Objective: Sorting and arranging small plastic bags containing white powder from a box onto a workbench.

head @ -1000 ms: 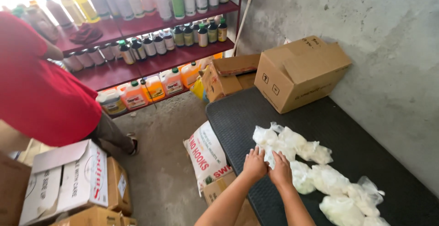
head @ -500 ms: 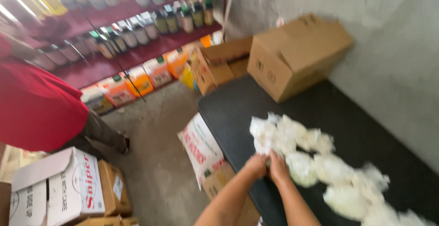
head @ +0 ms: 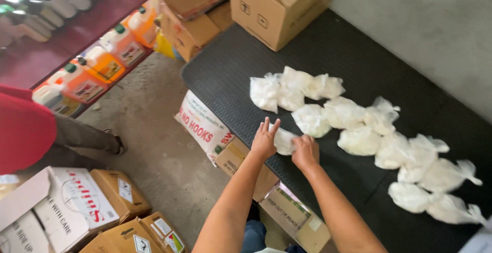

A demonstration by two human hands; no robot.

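Observation:
Both my hands rest on a small clear plastic bag of white powder (head: 284, 140) at the near edge of a black ribbed table top (head: 220, 79). My left hand (head: 264, 140) lies flat against the bag's left side with the fingers spread. My right hand (head: 305, 151) is curled on the bag's right side. Beyond it, several more tied bags of white powder (head: 359, 125) lie in a loose row that runs to the right.
A closed cardboard box (head: 277, 4) sits on the table's far end. Under and beside the table lie more cartons (head: 205, 127) and open boxes (head: 192, 20). A person in a red shirt (head: 23, 130) stands at left by red shelves of orange jugs (head: 102, 61).
The view has tilted down and closer to the table. My hands have slid to the near edge with one bag, away from the pile, and the left fingers have spread.

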